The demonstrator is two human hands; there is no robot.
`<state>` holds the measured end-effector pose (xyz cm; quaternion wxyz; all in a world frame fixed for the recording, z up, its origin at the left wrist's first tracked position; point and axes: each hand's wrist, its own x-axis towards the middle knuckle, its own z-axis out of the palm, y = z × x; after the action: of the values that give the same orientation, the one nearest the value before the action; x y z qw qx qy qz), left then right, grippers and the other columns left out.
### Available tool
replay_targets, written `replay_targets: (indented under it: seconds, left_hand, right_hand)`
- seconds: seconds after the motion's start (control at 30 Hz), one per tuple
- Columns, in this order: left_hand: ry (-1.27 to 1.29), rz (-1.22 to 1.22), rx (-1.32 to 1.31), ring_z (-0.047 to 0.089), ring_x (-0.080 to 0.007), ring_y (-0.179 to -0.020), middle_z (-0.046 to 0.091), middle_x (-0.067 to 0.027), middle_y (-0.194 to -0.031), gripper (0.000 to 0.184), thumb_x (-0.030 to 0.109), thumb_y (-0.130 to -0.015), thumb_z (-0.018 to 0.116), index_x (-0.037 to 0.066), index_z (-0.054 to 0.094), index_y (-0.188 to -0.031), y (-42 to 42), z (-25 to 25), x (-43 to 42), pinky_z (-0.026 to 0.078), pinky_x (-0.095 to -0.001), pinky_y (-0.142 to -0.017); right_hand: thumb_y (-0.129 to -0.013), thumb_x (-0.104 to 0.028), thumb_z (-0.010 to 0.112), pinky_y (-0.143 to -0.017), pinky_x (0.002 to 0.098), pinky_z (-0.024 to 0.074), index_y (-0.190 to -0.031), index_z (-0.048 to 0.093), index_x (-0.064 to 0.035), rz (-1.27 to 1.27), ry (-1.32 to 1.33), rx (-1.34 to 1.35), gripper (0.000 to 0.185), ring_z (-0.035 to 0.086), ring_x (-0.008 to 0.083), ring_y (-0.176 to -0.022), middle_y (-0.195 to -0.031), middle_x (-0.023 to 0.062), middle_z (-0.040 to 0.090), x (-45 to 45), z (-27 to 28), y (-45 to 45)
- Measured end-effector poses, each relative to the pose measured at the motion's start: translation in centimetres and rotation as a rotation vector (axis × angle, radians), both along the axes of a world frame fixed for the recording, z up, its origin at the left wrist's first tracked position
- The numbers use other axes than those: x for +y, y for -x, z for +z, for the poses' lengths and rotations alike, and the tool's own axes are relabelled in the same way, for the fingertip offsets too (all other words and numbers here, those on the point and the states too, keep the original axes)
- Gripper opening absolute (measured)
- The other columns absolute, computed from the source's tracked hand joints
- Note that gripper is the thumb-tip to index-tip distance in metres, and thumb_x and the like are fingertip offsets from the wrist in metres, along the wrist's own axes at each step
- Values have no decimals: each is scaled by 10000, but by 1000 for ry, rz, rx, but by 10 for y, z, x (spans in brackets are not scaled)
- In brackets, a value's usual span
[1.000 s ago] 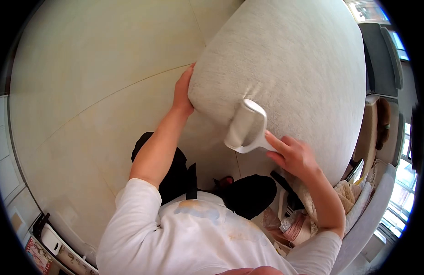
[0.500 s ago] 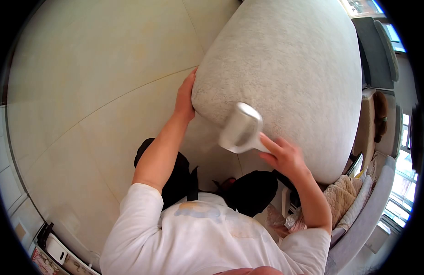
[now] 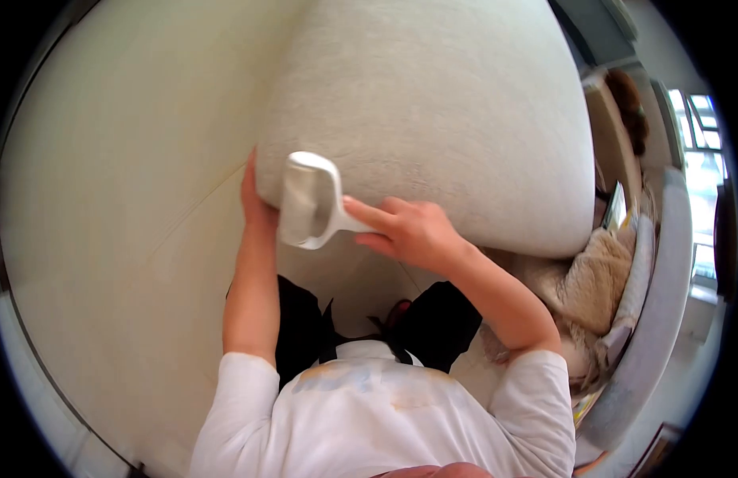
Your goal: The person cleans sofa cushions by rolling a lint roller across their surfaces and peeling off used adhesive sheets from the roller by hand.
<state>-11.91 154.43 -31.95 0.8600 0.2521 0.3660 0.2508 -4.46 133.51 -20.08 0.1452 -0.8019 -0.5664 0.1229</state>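
Observation:
A lint roller [image 3: 301, 199] with a white frame and handle is in my right hand [image 3: 421, 231]. My fingers are wrapped round its handle, with the index finger stretched along it. The roller head is over the near left corner of a big, pale upholstered cushion or seat [image 3: 441, 103]; whether it touches the fabric I cannot tell. Against the cushion's left side lies my left hand [image 3: 257, 191], fingers stretched out along the fabric and partly hidden by the edge.
Pale floor tiles [image 3: 122, 207] spread out on the left. To the right stands a grey sofa [image 3: 664, 303] with a beige quilted cloth [image 3: 596, 283] and a brown furry thing [image 3: 626, 111] on it. My knees in black trousers [image 3: 445, 327] are just below the cushion.
My right hand has carried the lint roller left, closer to my left hand. The view has shifted, so the cushion appears further left and higher. My left hand stays on the cushion's side.

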Motion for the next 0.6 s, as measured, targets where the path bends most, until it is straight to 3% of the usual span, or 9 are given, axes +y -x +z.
replay_targets:
  seconds: [0.07, 0.2, 0.33, 0.47, 0.57, 0.6]
  left_hand:
    - [-2, -27, -76, 554, -230, -1071, 565, -96, -1185, 414, 330, -939, 417, 51, 488, -1237, 4, -32, 11, 454, -364, -919]
    - [-60, -37, 35, 542, -236, -1095, 553, -85, -1211, 421, 332, -944, 377, 57, 476, -1246, 5, -29, 14, 459, -383, -911]
    - [-84, 0, 79, 518, -277, -1123, 522, -110, -1249, 445, 325, -932, 348, 46, 464, -1259, 7, -22, 19, 452, -419, -919]
    - [-113, -11, 107, 469, -306, -1187, 479, -124, -1307, 484, 342, -923, 345, 50, 431, -1300, 6, 0, 15, 425, -445, -957]
    - [-221, 21, 223, 465, -284, -1190, 476, -110, -1304, 505, 355, -916, 358, 42, 428, -1306, 7, 14, 5, 419, -430, -950]
    - [-258, -20, 215, 446, -281, -1208, 454, -109, -1327, 506, 343, -917, 364, 39, 414, -1320, 9, 20, 8, 394, -419, -971]
  right_hand:
    - [-827, -327, 628, -477, 359, 422, -1305, 452, -302, -38, -8, 18, 509, 507, 240, -544, -677, 46, 484, -16, -3, -2]
    - [-849, -338, 604, -478, 360, 408, -1319, 417, -338, -148, 22, 56, 506, 497, 239, -539, -664, 51, 467, -83, -7, -1]
    - [-814, -347, 638, -499, 356, 420, -1278, 479, -324, -393, 153, -23, 491, 524, 243, -570, -670, 50, 475, -169, 4, 20]
    - [-788, -337, 662, -526, 358, 446, -1246, 530, -263, -814, 225, -143, 483, 539, 258, -573, -700, 58, 505, -265, -9, 59]
    - [-821, -254, 645, -530, 313, 457, -1290, 496, -198, -1120, -38, -76, 495, 528, 208, -544, -732, 39, 538, -311, -23, 99]
    - [-842, -192, 603, -531, 288, 457, -1337, 429, -172, -1356, -244, 160, 525, 514, 165, -548, -763, 35, 545, -304, -12, 113]
